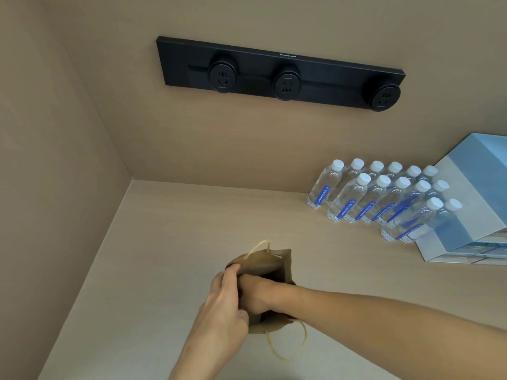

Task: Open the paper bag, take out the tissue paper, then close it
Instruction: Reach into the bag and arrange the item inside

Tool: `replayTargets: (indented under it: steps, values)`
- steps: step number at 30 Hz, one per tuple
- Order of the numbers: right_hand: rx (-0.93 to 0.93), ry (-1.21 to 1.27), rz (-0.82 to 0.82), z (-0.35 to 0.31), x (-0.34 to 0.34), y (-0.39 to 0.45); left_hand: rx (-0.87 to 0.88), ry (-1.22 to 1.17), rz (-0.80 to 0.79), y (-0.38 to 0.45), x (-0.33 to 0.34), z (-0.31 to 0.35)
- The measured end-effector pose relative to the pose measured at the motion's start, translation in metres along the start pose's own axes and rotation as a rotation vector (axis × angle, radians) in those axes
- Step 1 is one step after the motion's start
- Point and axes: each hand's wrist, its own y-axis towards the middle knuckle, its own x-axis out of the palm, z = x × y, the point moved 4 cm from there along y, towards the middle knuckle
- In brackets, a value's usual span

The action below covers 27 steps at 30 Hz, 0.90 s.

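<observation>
Two hands work at a small brown paper bag (pixel 274 266) standing open near the front of the beige countertop (pixel 170 242). Left hand (pixel 222 305) pinches the bag's left rim, fingers closed on the paper. Right hand (pixel 256 294) reaches inside the mouth; its fingers are hidden, so their grip cannot be told. Water bottles (pixel 384 193) stand well apart at the right, beside light-blue boxes (pixel 472 198).

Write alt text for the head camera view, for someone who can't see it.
A person's left hand holds open a brown paper bag on a beige counter while the right hand reaches inside. Water bottles stand behind.
</observation>
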Motion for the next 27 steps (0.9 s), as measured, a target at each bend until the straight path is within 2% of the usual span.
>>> replayTargets:
  steps: [4, 7, 11, 14, 17, 23, 27]
  values:
    - [0.02, -0.285, -0.039, -0.003, -0.011, -0.012, -0.005, -0.005, 0.012, 0.0, 0.0, -0.004]
    - [0.059, -0.444, -0.16, -0.004, -0.013, -0.017, -0.008, 0.003, 0.021, 0.0, 0.0, -0.005]
    - [0.132, -0.384, -0.296, -0.002, -0.009, -0.016, -0.004, -0.003, 0.026, 0.0, 0.001, -0.005]
    - [0.215, -0.275, -0.208, -0.001, -0.01, -0.016, -0.003, -0.005, 0.025, 0.0, -0.001, -0.007]
    - [0.219, -0.304, -0.116, -0.001, -0.023, -0.023, 0.002, 0.002, 0.024, 0.0, -0.001, -0.007]
    - [0.156, -0.377, -0.195, -0.008, -0.057, -0.046, 0.053, -0.032, 0.006, 0.001, 0.001, -0.003]
    - [0.159, -0.422, -0.247, -0.009, -0.054, -0.048, 0.081, -0.032, 0.005, 0.003, 0.003, -0.004]
